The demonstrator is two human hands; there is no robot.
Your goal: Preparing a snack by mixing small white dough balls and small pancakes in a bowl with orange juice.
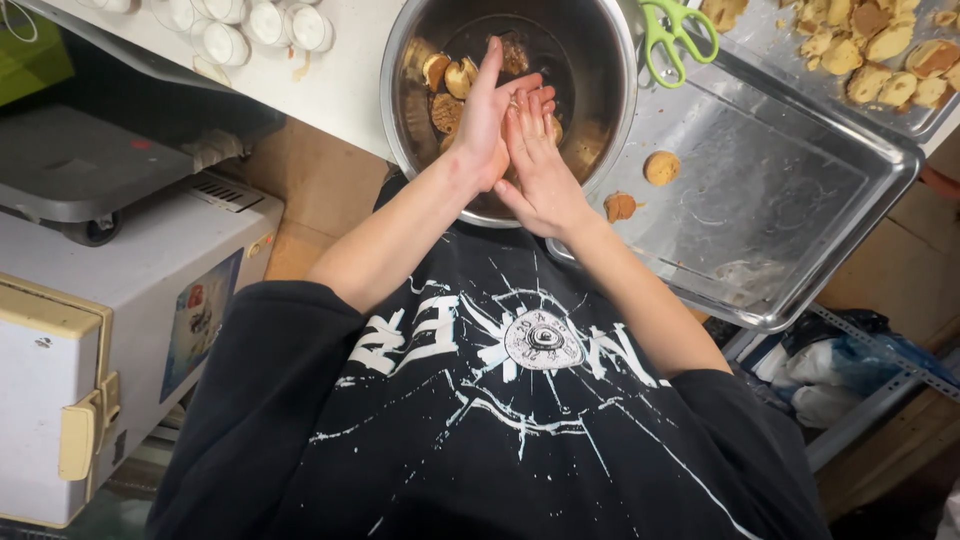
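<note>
My left hand (484, 118) and my right hand (540, 160) are pressed palm to palm over a steel bowl (610, 70). Their fingers are stretched out flat, and whether anything lies between the palms is hidden. Several brown and tan round pieces (446, 90) lie in the bottom of the bowl. Just right of my right wrist, two round tan pieces (660, 167) (620, 206) rest in a shiny steel tray (800, 190).
Green-handled scissors (676, 30) lie at the bowl's right rim. A second tray (905, 118) at top right holds several tan pieces. White round containers (250, 25) sit top left. A white appliance (100, 330) stands at left; bags (830, 370) lie under the tray.
</note>
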